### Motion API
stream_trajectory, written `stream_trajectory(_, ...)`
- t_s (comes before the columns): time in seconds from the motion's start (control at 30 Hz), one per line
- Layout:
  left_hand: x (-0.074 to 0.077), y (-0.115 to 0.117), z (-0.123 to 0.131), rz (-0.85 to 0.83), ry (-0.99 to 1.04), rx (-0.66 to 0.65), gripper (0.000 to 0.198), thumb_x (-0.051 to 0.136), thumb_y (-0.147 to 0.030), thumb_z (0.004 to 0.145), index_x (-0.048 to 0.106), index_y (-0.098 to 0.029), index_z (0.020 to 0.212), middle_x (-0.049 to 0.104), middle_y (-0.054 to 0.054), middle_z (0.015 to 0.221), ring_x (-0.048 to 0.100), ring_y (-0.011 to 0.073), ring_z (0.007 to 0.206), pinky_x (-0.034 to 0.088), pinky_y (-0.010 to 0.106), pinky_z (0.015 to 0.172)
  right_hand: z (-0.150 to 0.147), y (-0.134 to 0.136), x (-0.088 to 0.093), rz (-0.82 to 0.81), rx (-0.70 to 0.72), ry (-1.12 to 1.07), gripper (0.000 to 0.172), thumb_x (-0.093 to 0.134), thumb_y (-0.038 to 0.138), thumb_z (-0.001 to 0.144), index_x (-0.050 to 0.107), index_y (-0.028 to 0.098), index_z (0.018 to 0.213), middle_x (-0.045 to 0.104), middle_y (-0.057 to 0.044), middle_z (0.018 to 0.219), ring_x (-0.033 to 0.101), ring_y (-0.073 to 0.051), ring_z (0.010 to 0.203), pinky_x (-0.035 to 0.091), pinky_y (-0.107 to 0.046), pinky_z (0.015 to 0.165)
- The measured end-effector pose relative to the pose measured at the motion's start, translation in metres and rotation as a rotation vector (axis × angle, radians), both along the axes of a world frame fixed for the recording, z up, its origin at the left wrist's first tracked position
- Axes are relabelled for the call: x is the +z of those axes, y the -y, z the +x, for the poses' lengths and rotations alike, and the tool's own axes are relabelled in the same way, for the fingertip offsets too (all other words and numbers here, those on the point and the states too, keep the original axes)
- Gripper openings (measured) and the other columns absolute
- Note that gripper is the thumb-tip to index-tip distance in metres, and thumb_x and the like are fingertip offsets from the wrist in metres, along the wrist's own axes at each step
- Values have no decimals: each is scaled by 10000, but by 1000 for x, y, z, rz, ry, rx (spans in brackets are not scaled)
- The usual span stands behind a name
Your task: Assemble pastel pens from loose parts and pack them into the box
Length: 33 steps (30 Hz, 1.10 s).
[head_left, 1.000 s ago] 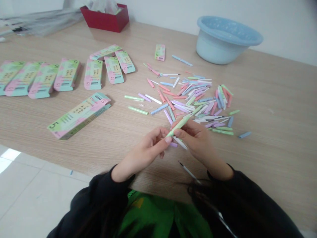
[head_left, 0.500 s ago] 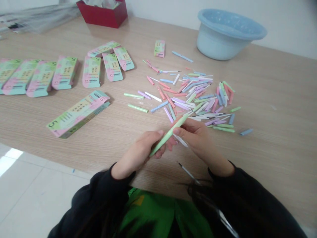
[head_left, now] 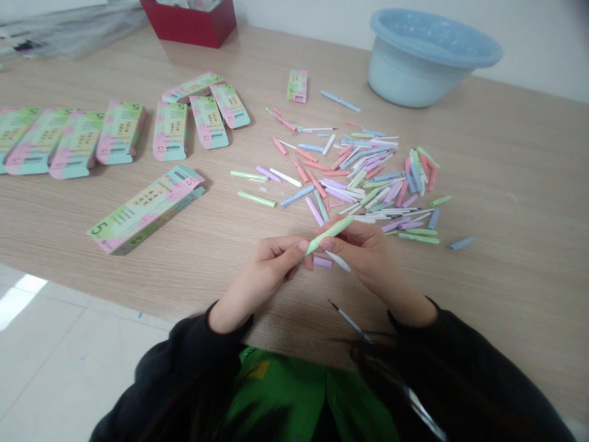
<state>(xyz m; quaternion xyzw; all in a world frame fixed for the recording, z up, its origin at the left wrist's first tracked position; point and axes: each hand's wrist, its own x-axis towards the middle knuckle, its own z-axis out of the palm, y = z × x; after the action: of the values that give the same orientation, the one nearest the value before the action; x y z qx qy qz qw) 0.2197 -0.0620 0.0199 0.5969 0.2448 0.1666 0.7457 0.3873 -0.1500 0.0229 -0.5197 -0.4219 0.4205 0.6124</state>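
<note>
A light green pen barrel (head_left: 332, 234) slants up to the right between my two hands, above the near side of the table. My left hand (head_left: 278, 256) pinches its lower end between thumb and fingers. Around its middle, the thumb and fingers of my right hand (head_left: 363, 248) are closed. Just below the hands lie a white pen piece (head_left: 339, 261) and a short purple tube (head_left: 323, 262). Beyond the hands spreads a loose pile of pastel pen parts (head_left: 363, 178), with barrels, caps and thin refills in green, pink, purple, blue and white.
Several flat pastel cartons (head_left: 120, 132) stretch along the left, and a larger one (head_left: 147, 209) lies nearer. At the back are a red box (head_left: 193, 24) and a blue basin (head_left: 414, 77). A thin refill (head_left: 348, 318) lies near the table's front edge.
My left hand has moved up the green barrel, closer to my right hand, and covers its lower end. The barrel lies at a flatter slant. The purple tube below shows more fully.
</note>
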Motion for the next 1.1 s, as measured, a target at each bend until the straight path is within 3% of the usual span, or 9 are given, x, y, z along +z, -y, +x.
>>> stream_trajectory(0.07, 1, 0, 0, 29, 26, 45, 226, 731, -371, 888, 718, -151, 843, 585, -17, 670, 426, 91, 585, 311, 220, 532, 1, 0, -1, -11, -22, 36, 190, 873, 376, 752, 774, 221, 803, 692, 10, 721, 588, -136, 649, 471, -277, 593)
stream_trajectory(0.17, 2, 0, 0, -24, 33, -8, 270, 683, -422, 908, 725, -162, 966, 661, 18, 830, 492, 116, 649, 382, 223, 545, 2, 0, -2, -26, -6, 49, 193, 863, 372, 771, 762, 209, 801, 689, 12, 700, 600, -133, 646, 470, -270, 596)
stream_trajectory(0.33, 0, -1, -2, 5, -76, -60, 475, 516, -489, 992, 707, -140, 732, 453, -32, 545, 371, 102, 527, 277, 241, 501, -1, -1, 0, 12, 73, -35, 205, 838, 398, 805, 742, 219, 834, 654, 31, 636, 598, -134, 568, 504, -296, 581)
stream_trajectory(0.5, 1, -1, 0, 63, 27, 41, 199, 717, -359, 899, 739, -162, 879, 641, 1, 728, 508, 119, 663, 397, 222, 604, 1, 2, -2, 25, -28, 84, 124, 849, 328, 796, 769, 238, 823, 693, 19, 735, 612, -132, 675, 474, -272, 615)
stream_trajectory(0.63, -3, -1, -3, -58, 29, -213, 362, 562, -473, 990, 723, -149, 994, 691, 59, 867, 589, 154, 727, 478, 263, 649, 3, 4, -5, -15, 7, 102, 137, 836, 317, 816, 750, 212, 800, 641, 32, 648, 555, -111, 585, 419, -266, 570)
stream_trajectory(0.73, -4, -1, -5, -77, 61, -325, 377, 476, -431, 1032, 718, -142, 1027, 617, 14, 728, 517, 126, 600, 432, 260, 592, 3, 4, -4, -8, 63, 23, 183, 836, 358, 815, 737, 204, 809, 610, 42, 593, 537, -110, 537, 402, -261, 532)
stream_trajectory(0.83, -2, 3, -1, 155, 32, -181, 261, 541, -327, 1006, 744, -162, 994, 593, -3, 694, 555, 150, 672, 464, 276, 672, 2, 2, -5, 8, 32, -18, 179, 850, 345, 791, 742, 205, 818, 660, 28, 646, 593, -122, 590, 460, -262, 564)
stream_trajectory(0.97, 3, 7, 4, 489, 19, 63, 178, 598, -213, 952, 767, -178, 995, 737, 54, 908, 651, 214, 943, 483, 343, 924, 1, 1, -6, 12, -103, 27, 160, 863, 326, 767, 750, 214, 783, 688, 24, 700, 612, -125, 639, 484, -257, 585)
stream_trajectory(1.1, 2, 2, 0, 190, 43, -91, 355, 522, -399, 1001, 762, -154, 908, 709, 43, 799, 558, 135, 643, 457, 256, 634, 0, 3, -4, 14, -47, 31, 173, 851, 330, 796, 728, 208, 793, 654, 30, 661, 590, -123, 606, 453, -264, 563)
